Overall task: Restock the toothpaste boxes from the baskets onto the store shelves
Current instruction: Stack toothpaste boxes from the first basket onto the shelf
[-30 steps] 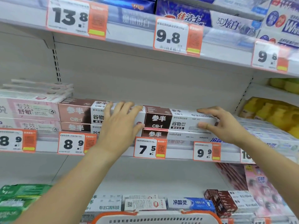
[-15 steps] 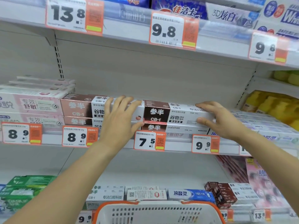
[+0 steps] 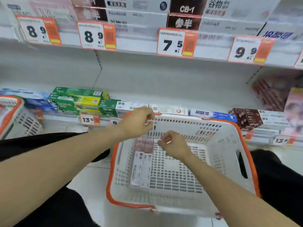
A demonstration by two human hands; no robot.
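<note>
A white basket with an orange rim (image 3: pixel 229 161) sits on the floor below me. Two pink and white toothpaste boxes (image 3: pixel 142 163) lie side by side along its left wall. My left hand (image 3: pixel 137 122) hovers over the basket's far left corner, fingers loosely curled, holding nothing. My right hand (image 3: pixel 174 145) hangs above the middle of the basket, just right of the boxes, fingers also loosely curled and empty. Brown and white toothpaste boxes (image 3: pixel 183 15) stand stacked on the shelf above the 7.5 price tag (image 3: pixel 176 43).
A second white and orange basket (image 3: pixel 14 118) stands at the far left. The lower shelf holds green boxes (image 3: pixel 77 100), blue boxes (image 3: pixel 213 114) and dark brown boxes (image 3: pixel 246 118). Pink packs (image 3: pixel 293 108) fill the right end. My dark trouser legs flank the basket.
Both hands left the brown and white boxes on the shelf and dropped down over the basket. My view tilted down from the shelf to the basket on the floor.
</note>
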